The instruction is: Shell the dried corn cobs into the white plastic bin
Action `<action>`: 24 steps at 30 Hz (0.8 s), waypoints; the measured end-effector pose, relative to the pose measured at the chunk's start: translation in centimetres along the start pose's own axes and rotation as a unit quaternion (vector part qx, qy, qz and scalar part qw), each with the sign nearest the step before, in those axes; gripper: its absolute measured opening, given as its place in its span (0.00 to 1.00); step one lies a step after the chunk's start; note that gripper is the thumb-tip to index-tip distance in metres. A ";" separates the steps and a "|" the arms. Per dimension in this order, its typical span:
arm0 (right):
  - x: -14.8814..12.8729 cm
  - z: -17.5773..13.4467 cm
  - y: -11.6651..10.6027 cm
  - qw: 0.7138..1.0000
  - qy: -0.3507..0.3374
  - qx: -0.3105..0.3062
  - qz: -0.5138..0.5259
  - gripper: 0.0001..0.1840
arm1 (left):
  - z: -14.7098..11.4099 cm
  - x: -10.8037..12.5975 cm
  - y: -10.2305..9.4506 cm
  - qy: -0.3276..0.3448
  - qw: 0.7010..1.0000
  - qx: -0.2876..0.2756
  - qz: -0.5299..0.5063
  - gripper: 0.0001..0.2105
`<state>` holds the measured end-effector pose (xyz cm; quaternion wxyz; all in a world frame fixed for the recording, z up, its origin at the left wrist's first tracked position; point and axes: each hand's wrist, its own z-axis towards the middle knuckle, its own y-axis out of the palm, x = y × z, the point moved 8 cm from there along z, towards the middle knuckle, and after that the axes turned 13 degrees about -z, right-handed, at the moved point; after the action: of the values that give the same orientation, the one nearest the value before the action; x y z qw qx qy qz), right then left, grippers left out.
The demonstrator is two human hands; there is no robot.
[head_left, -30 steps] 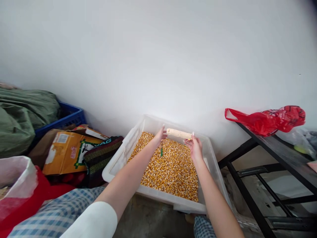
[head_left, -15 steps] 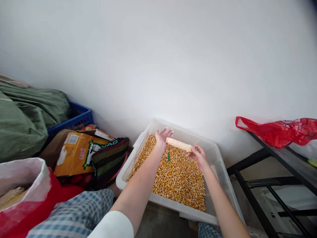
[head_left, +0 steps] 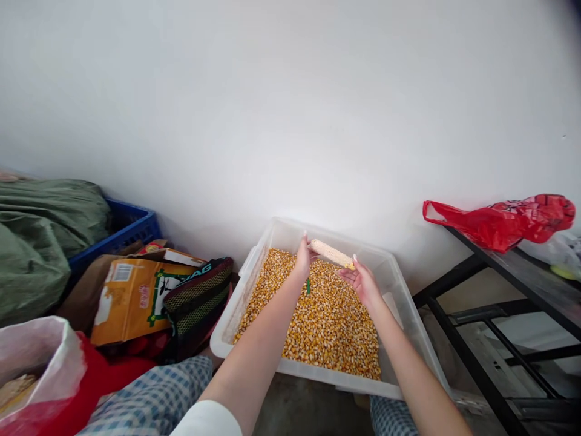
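Observation:
A nearly bare corn cob [head_left: 330, 251], with a few yellow kernels at its right end, spans between my hands above the loose kernels. My left hand [head_left: 305, 259] is closed at the cob's left end, thumb up, its fingers partly hidden. At the other end, my right hand [head_left: 363, 283] has its thumb against the cob, with the fingers loosely spread below. Beneath them, a big translucent plastic bin [head_left: 394, 266] holds a broad heap of corn kernels [head_left: 331, 333]. A thin tool with a green handle [head_left: 308, 286] stands in the heap beside my left wrist.
To the left are an orange cardboard box [head_left: 122, 297], a dark mesh bag [head_left: 200, 290], a blue crate [head_left: 136, 227] under green cloth, and a red-and-white sack [head_left: 68, 369]. On the right, a black metal frame [head_left: 458, 339] carries a red plastic bag [head_left: 508, 227]. A white wall rises behind.
My left hand has gone from an open, spread palm to closing at the cob's left end. My right fingers have loosened and spread below the cob. The cob now slopes down more to the right.

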<state>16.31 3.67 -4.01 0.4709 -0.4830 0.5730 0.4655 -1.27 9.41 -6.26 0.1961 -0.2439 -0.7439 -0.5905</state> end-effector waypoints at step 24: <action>-3.1 -0.7 -0.7 0.995 -0.076 0.057 -0.001 0.18 | -0.9 -0.5 1.3 -0.078 0.987 -0.062 -0.122 0.24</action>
<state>17.24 3.24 -0.89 0.5403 -0.4188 0.5609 0.4670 -0.11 8.72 -5.29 0.0485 -0.2079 -0.7428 -0.6346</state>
